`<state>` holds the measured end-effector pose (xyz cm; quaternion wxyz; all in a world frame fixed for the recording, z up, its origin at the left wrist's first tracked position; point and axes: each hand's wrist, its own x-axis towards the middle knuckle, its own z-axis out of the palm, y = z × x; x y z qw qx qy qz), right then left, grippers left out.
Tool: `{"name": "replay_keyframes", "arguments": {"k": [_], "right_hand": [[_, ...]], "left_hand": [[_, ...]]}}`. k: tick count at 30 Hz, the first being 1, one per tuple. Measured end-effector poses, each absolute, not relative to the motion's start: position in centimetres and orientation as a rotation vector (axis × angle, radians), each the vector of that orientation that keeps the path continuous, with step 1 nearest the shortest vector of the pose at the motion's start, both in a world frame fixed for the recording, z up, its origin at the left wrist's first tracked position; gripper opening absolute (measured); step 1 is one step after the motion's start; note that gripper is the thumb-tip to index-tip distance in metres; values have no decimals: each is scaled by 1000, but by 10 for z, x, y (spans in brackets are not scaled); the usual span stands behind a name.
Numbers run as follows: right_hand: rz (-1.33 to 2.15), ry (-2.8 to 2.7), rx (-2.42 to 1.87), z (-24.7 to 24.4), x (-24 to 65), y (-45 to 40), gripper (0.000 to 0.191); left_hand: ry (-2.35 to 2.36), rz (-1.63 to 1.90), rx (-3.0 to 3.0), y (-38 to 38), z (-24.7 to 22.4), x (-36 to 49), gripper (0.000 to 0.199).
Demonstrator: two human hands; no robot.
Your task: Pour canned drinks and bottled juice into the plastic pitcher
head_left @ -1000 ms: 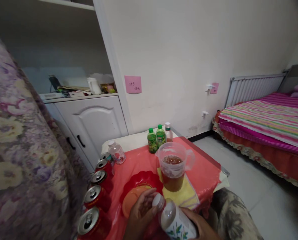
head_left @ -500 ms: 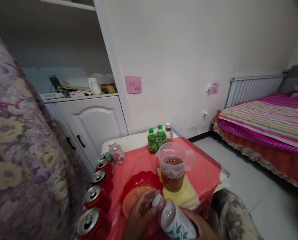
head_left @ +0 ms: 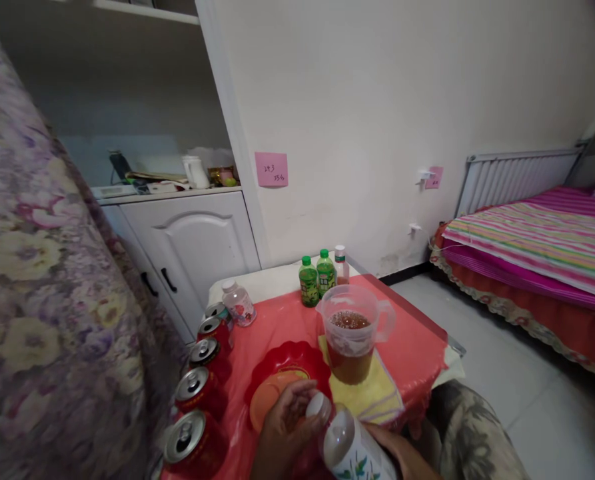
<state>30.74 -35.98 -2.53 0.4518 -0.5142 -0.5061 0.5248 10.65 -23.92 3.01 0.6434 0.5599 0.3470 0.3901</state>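
A clear bottle with a white, leaf-printed label (head_left: 360, 455) is tilted at the bottom of the view, its neck toward the left. My right hand (head_left: 400, 453) is wrapped round its body. The fingers of my left hand (head_left: 290, 427) are closed on the white cap (head_left: 318, 405) at the bottle's neck; whether the cap is still seated cannot be made out. Just beyond stands a clear pitcher (head_left: 351, 357) of brown liquid on a yellow cloth (head_left: 384, 397). Left of it lies a red scalloped dish (head_left: 287, 353) with an orange lid-like disc (head_left: 264, 403) in it.
Several opened cans (head_left: 197, 440) line the left edge of the red-covered table (head_left: 407, 313). A clear bottle (head_left: 240, 305) stands behind them. Two green bottles (head_left: 309, 285) and a white-capped bottle (head_left: 342, 267) stand at the back. A bed (head_left: 537, 247) is on the right.
The camera view has shifted slightly, so the table and its objects sit a little further right. Both hands stay at the bottle and its cap, with little visible movement.
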Motion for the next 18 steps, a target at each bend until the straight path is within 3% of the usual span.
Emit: {"name": "replay_keyframes", "arguments": {"k": [10,15,18], "right_hand": [[1236,-1217,-1301,-46,302,-358,101],[1173,-1214,-1262,-58,298,-352,94],[1188,-1210,-1296,-63,298,-349,88]], "left_hand": [[653,862,1152,-244,14,114,75],[604,805,1208,-246,18,111,57],[642,822,1243,-243,20,106,59]]}}
